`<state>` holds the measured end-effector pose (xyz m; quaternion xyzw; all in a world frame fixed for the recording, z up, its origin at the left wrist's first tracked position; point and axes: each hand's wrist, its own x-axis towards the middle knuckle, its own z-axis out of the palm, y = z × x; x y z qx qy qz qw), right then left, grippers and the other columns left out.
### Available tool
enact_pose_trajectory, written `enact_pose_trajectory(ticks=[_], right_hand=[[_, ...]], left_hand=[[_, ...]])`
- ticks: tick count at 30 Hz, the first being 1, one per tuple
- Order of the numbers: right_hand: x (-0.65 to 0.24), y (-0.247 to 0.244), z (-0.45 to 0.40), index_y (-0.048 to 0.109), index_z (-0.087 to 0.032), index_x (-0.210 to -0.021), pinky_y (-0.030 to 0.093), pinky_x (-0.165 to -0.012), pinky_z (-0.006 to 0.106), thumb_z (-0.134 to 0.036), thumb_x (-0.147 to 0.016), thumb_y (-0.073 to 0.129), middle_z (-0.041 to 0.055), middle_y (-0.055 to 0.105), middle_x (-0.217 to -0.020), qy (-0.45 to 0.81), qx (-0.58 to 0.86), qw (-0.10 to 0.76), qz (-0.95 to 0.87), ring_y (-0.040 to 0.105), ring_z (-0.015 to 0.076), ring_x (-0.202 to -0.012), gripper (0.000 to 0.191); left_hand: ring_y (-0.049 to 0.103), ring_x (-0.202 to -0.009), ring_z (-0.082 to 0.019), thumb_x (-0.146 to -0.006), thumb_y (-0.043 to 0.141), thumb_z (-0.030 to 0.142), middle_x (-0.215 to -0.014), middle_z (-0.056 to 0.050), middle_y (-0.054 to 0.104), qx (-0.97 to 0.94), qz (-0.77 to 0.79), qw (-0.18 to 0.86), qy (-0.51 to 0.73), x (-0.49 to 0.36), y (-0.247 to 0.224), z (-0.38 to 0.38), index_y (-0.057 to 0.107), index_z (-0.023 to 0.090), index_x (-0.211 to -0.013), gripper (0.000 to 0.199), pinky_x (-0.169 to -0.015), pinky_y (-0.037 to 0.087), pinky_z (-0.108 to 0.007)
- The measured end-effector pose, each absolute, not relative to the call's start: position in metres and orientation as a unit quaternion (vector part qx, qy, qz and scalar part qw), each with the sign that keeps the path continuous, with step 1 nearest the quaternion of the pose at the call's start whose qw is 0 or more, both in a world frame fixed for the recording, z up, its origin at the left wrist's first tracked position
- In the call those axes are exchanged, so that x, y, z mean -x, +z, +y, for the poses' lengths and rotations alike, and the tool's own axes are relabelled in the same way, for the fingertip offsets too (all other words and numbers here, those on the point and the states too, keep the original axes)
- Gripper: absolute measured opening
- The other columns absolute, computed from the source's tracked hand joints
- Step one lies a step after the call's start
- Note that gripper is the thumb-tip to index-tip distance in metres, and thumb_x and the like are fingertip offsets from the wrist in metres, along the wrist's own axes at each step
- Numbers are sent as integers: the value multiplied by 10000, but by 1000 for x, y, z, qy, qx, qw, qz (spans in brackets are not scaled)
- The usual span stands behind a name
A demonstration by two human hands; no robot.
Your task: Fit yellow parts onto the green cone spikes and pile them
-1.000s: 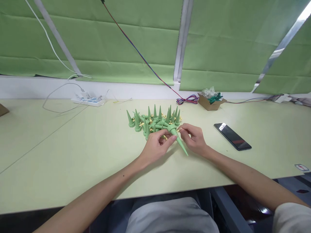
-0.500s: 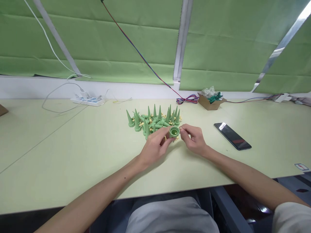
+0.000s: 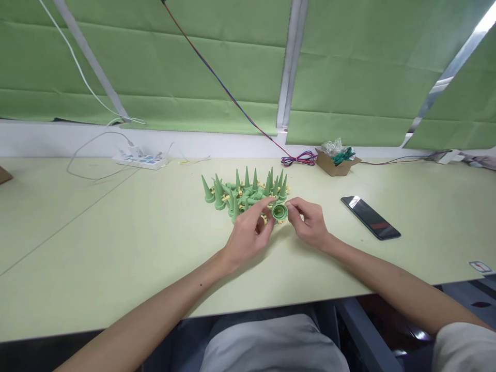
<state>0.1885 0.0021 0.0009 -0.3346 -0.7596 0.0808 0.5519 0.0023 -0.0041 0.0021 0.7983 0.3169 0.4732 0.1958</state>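
A green plastic watering spike (image 3: 279,212) is held with its round hollow end facing me. My right hand (image 3: 309,219) pinches its rim at the right side between thumb and forefinger. On the other side, my left hand (image 3: 249,230) has its thumb and forefinger spread apart around the spike's left edge; whether a fingertip still touches it I cannot tell. Just behind both hands lies a pile of green watering spikes (image 3: 248,195), several standing on their bases with tips up, others on their sides, with small yellow valve pieces among them.
To the right, a black phone (image 3: 371,217) lies on the pale table (image 3: 127,268). Along the back are a white power strip (image 3: 140,160), a coil of red and blue wire (image 3: 299,158), and a small cardboard box (image 3: 336,164) holding clear plastic and green material.
My left thumb and forefinger have spread apart from the spike. The spike has shifted slightly right and tilted, while my right hand has stayed almost in place.
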Motion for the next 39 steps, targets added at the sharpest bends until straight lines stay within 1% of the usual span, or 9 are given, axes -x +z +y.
enact_pose_trajectory(ticks=[2, 4, 8, 11, 18, 23, 29, 35, 39], right_hand=[[-188, 1, 2, 546, -200, -761, 359, -487, 242, -305, -994, 456, -24, 487, -565, 82, 348, 560, -748, 421, 100, -491, 271], [-188, 1, 2, 555, -200, -764, 359, -480, 246, -315, -993, 461, -20, 486, -565, 82, 353, 568, -739, 424, 105, -496, 272], [-188, 1, 3, 579, -200, -785, 374, -495, 252, -274, -986, 474, -10, 508, -588, 78, 332, 575, -744, 447, 110, -515, 238], [-188, 0, 3, 597, -199, -793, 393, -517, 260, -261, -982, 474, 3, 544, -621, 72, 323, 558, -761, 469, 115, -536, 234], [-190, 0, 5, 606, -195, -794, 400, -537, 261, -273, -981, 473, 1, 549, -624, 88, 326, 535, -775, 475, 117, -545, 242], [-191, 0, 5, 587, -196, -769, 373, -521, 256, -273, -981, 474, -15, 501, -588, 97, 327, 533, -774, 437, 112, -524, 252], [-190, 2, 6, 573, -196, -739, 351, -514, 251, -305, -975, 479, -17, 494, -589, 88, 331, 526, -778, 411, 107, -517, 277], [-190, 1, 7, 542, -196, -709, 318, -497, 240, -310, -986, 463, -27, 449, -571, 82, 339, 512, -785, 363, 99, -508, 310], [-191, 1, 6, 543, -194, -707, 297, -493, 236, -283, -984, 469, -35, 432, -561, 77, 336, 511, -787, 338, 92, -493, 301]], left_hand=[[490, -477, -48, -933, 540, 242, -888, 0, 631, -765, 340, 259, 481, -4, 6, -7, 508, 216, -1195, 265, -440, 371, -181], [498, -449, -50, -968, 511, 359, -837, -3, 637, -737, 355, 315, 481, -5, 10, -9, 548, 193, -1006, 174, -422, 369, -190], [495, -377, -85, -997, 394, 537, -529, 17, 569, -705, 355, 429, 440, -5, 14, -7, 557, 173, -711, 492, -410, 387, -223], [479, -333, -103, -981, 380, 603, -416, 18, 525, -689, 348, 495, 399, -4, 14, -4, 563, 169, -667, 566, -394, 382, -235], [523, -356, -112, -941, 492, 592, -473, 23, 569, -672, 317, 555, 375, -1, 16, -3, 536, 173, -787, 449, -370, 394, -214], [541, -380, -109, -891, 610, 524, -519, 51, 544, -683, 320, 528, 391, 0, 21, -4, 575, 176, -876, 351, -359, 385, -204], [503, -407, -80, -875, 646, 461, -608, 40, 536, -705, 345, 458, 417, -1, 16, -5, 583, 176, -807, 300, -386, 388, -211], [496, -566, -84, -915, 623, 343, -796, -18, 590, -787, 317, 228, 479, 0, 5, 2, 666, 172, -873, 180, -485, 403, -216], [498, -564, -69, -945, 596, 266, -936, -50, 639, -833, 263, 112, 474, 5, 1, 8, 698, 197, -1007, 138, -527, 422, -220]])
